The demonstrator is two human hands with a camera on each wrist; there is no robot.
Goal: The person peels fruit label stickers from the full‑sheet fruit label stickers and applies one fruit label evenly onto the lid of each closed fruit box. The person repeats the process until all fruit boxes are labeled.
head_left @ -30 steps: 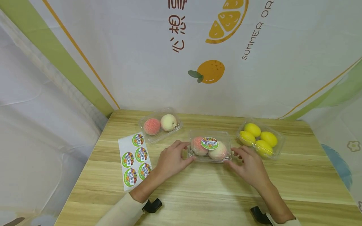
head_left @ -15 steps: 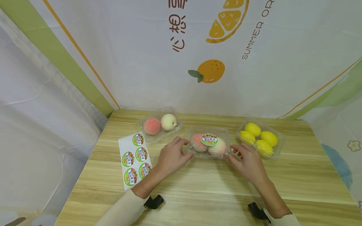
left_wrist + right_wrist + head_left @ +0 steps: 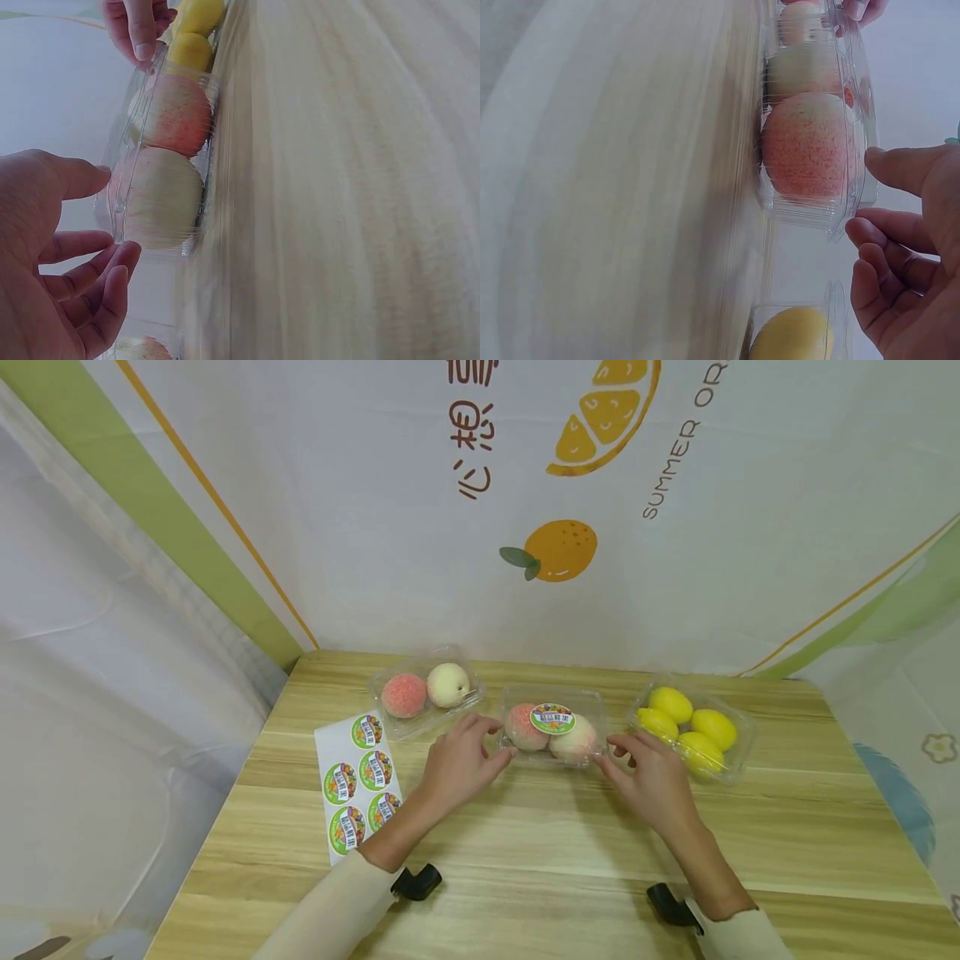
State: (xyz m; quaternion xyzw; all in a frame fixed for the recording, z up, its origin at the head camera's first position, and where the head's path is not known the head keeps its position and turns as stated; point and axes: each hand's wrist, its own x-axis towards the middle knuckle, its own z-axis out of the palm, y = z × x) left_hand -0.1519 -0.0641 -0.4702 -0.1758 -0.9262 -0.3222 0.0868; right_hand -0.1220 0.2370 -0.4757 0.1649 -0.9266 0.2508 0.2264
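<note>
And here are both hands at the clear box [image 3: 553,762], one at each end! The left hand [image 3: 462,760] pinches its left front corner between thumb and fingertips, narrowly parted around the plastic; the other fingers bend loosely below. Over on the far end, the right hand [image 3: 654,781] mirrors it, thumb and forefinger nipping the right corner, the rest half curled.

Inside, a pink peach [image 3: 527,727] sits left, a paler peach [image 3: 574,737] right, with a round fruit label [image 3: 552,718] up on the lid between them. The box appears to sit on the wood-grain table [image 3: 555,860], though the blurred low wrist views leave that uncertain.

Look left and farther back: a second box [image 3: 435,720] holds a pink and a cream fruit, with the sticker sheet [image 3: 358,789] nearer the person, showing five round labels. Off to the right, near the right hand, the lemon box [image 3: 738,752] carries four yellow lemons [image 3: 714,729]! Behind it all hangs an orange-printed cloth [image 3: 405,527].
</note>
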